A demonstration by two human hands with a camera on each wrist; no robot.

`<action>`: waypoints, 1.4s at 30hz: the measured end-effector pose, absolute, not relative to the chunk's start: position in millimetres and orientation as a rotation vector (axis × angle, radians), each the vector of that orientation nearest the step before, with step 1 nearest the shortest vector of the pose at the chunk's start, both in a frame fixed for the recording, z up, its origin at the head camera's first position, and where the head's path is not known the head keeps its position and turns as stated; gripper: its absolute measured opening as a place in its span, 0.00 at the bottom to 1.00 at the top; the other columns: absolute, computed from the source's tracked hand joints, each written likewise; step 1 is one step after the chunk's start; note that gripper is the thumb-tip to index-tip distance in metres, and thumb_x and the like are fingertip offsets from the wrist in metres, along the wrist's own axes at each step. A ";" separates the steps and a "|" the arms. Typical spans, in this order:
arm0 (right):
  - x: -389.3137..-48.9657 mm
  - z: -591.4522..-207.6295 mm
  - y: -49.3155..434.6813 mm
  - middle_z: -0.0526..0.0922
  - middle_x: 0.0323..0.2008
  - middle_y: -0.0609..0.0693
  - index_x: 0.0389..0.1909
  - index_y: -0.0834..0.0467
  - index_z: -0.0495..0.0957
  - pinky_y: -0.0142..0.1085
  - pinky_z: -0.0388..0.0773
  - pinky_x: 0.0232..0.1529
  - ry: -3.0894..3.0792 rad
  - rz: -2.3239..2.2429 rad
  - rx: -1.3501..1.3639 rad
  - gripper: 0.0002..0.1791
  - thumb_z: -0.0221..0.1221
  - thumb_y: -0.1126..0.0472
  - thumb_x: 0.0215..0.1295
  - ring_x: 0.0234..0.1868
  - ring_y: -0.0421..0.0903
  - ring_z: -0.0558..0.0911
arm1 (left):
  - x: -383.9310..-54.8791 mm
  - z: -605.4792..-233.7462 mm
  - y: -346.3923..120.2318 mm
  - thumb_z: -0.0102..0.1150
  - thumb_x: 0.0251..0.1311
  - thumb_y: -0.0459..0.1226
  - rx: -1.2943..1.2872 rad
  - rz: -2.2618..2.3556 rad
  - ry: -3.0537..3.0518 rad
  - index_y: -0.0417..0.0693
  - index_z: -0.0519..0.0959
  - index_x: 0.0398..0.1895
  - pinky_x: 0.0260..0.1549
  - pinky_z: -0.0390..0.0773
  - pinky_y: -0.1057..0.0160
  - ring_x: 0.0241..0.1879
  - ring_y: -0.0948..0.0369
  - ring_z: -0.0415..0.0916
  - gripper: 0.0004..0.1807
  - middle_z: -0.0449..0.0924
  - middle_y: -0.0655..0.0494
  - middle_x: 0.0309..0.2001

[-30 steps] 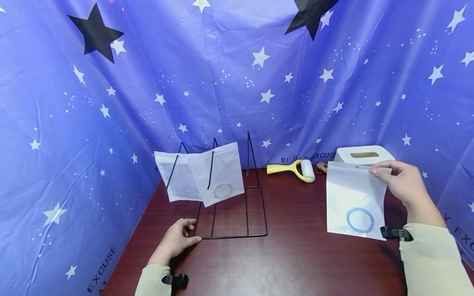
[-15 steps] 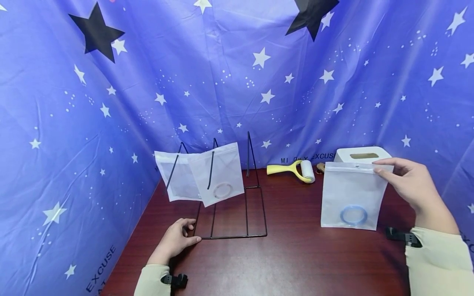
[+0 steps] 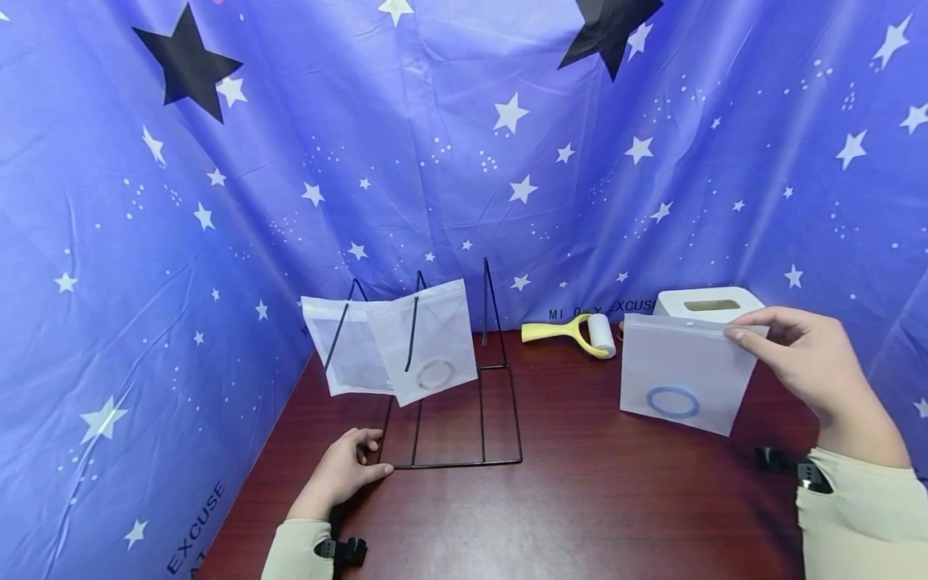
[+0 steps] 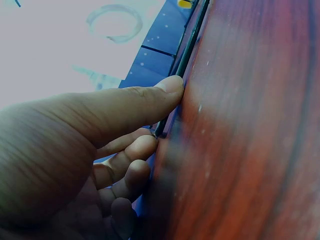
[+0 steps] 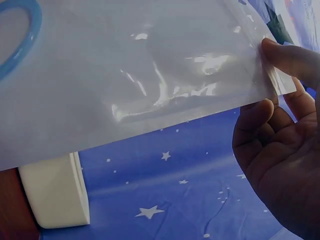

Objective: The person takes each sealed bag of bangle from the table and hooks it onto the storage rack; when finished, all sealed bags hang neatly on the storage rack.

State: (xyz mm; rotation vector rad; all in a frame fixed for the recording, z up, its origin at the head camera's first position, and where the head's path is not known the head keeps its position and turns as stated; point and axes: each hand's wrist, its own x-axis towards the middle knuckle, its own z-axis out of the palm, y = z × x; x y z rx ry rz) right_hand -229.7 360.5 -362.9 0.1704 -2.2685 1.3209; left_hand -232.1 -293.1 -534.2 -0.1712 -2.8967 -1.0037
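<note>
By its top right corner, my right hand (image 3: 805, 354) pinches a white translucent zip bag (image 3: 689, 362) with a pale blue ring (image 3: 673, 402) inside. The bag hangs above the right side of the table; its glossy face fills much of the right wrist view. My left hand (image 3: 346, 471) grips the front left corner of a black wire display rack (image 3: 467, 464), thumb (image 4: 170, 86) on the rod and fingers curled at the corner. On the rack's left hook hangs one zip bag (image 3: 355, 362), partly covered by another bag (image 3: 406, 354) holding a pale ring (image 3: 436, 374) on the middle hook.
A yellow-handled roller (image 3: 554, 331) with a white drum lies at the back of the table (image 3: 580, 515). Behind the held bag stands a white tissue box (image 3: 706, 302). Blue starry cloth (image 3: 435, 161) walls the table at the back and sides.
The held bag has shifted slightly left, its lower edge swinging up and away. My right wrist has moved a little right and down. The left hand and rack stay put.
</note>
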 end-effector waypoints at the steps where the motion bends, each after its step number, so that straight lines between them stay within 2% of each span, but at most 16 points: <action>1: -229.3 -362.0 359.7 0.83 0.21 0.40 0.41 0.61 0.89 0.36 0.63 0.21 -2.261 1.311 0.169 0.07 0.74 0.64 0.64 0.22 0.36 0.72 | -231.9 -534.4 -293.1 0.86 0.47 0.41 -0.172 -1.002 -2.896 0.45 0.84 0.60 0.36 0.72 0.61 0.33 0.63 0.70 0.34 0.77 0.65 0.38; 8: -223.9 -355.5 354.4 0.81 0.19 0.40 0.39 0.60 0.89 0.36 0.60 0.18 -2.202 1.264 0.171 0.06 0.74 0.65 0.62 0.20 0.36 0.69 | -231.8 -535.4 -293.5 0.86 0.47 0.41 -0.163 -1.018 -2.895 0.45 0.83 0.60 0.36 0.72 0.61 0.33 0.63 0.70 0.34 0.77 0.64 0.38; 13: -220.1 -351.5 347.6 0.85 0.22 0.41 0.39 0.66 0.89 0.32 0.65 0.18 -2.120 1.263 0.221 0.07 0.74 0.70 0.60 0.20 0.36 0.73 | -232.7 -536.2 -293.8 0.85 0.47 0.41 -0.161 -1.021 -2.894 0.46 0.83 0.59 0.36 0.72 0.61 0.33 0.63 0.70 0.33 0.77 0.64 0.38; 20: -216.1 -347.5 337.5 0.84 0.21 0.41 0.38 0.71 0.87 0.33 0.60 0.16 -2.020 1.263 0.246 0.08 0.72 0.77 0.57 0.18 0.38 0.69 | -232.8 -537.1 -293.9 0.86 0.47 0.41 -0.161 -1.017 -2.899 0.46 0.83 0.60 0.36 0.72 0.61 0.33 0.63 0.70 0.34 0.77 0.64 0.38; 26: -213.4 -342.2 328.6 0.85 0.22 0.43 0.37 0.74 0.86 0.30 0.63 0.19 -1.949 1.289 0.265 0.07 0.70 0.80 0.56 0.19 0.38 0.70 | -232.7 -536.6 -294.0 0.86 0.47 0.41 -0.167 -1.011 -2.894 0.46 0.84 0.59 0.36 0.72 0.61 0.32 0.63 0.70 0.34 0.77 0.64 0.38; 34: -208.1 -337.1 309.8 0.87 0.25 0.49 0.36 0.80 0.83 0.27 0.67 0.22 -1.836 1.466 0.422 0.08 0.67 0.86 0.54 0.18 0.40 0.72 | -231.8 -534.8 -293.0 0.86 0.47 0.41 -0.159 -1.008 -2.902 0.46 0.84 0.60 0.36 0.72 0.61 0.32 0.63 0.70 0.34 0.77 0.64 0.38; 42: -207.9 -339.6 291.9 0.89 0.33 0.53 0.38 0.81 0.82 0.26 0.71 0.25 -1.724 1.630 0.641 0.10 0.64 0.89 0.53 0.24 0.40 0.78 | -229.8 -530.6 -291.8 0.86 0.47 0.41 -0.162 -1.011 -2.905 0.45 0.84 0.60 0.36 0.73 0.61 0.33 0.63 0.71 0.34 0.77 0.63 0.38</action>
